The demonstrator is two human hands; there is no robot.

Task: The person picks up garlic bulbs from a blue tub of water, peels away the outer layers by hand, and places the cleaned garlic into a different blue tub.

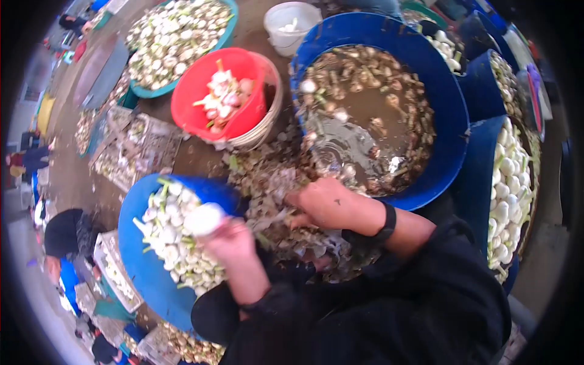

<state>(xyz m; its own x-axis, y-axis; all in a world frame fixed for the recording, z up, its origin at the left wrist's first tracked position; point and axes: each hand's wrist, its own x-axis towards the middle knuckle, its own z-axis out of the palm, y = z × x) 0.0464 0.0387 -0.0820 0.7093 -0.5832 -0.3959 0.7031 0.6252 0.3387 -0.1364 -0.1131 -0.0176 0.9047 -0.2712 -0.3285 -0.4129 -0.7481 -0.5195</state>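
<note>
My left hand [234, 246] is closed round a peeled white garlic bulb [204, 219], slightly blurred. It is above the tilted blue tub [135, 255], which holds many white garlic bulbs [176, 228] with green stems. To the right, my right hand [325, 204] hangs over a heap of torn garlic skins [277, 182], its fingers curled in. Whether something small is between those fingers I cannot make out. Beyond that hand stands a large blue tub [447, 140] of muddy water, with brown unpeeled garlic bulbs [365, 67] floating round its edge.
A red bucket [185, 100] with pinkish garlic sits in a white bucket at the upper left. Behind it is a teal tub [228, 27] heaped with garlic. A white pail [280, 42] stands at the back. More white bulbs [505, 194] fill a container at right. Other people work at far left.
</note>
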